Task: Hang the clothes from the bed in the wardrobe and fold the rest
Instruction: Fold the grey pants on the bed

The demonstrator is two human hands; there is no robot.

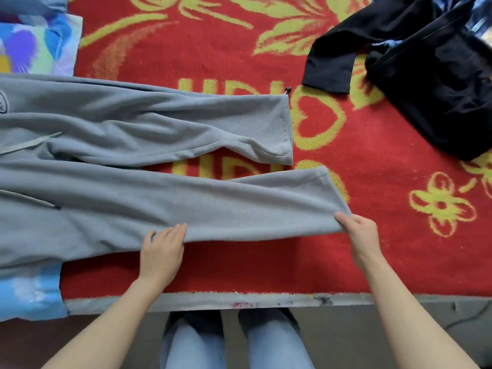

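Grey trousers [138,201] crosswise, hems [288,129] rightward

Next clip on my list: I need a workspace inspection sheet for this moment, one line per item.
Surface: red blanket with a yellow flower pattern, covering the bed.
Job's things: grey trousers laid flat, legs pointing right and slightly apart; black garment crumpled at far right.
Clutter: multicoloured cloth at far left; light blue cloth at near left, partly under the trousers.
Grippers: left hand has fingers on the near leg's edge, grip unclear; right hand pinches that leg's cuff.
Cables: thin dark line at lower right, possibly a cord; cannot tell.
Surroundings: grey floor; the person's legs in blue jeans.
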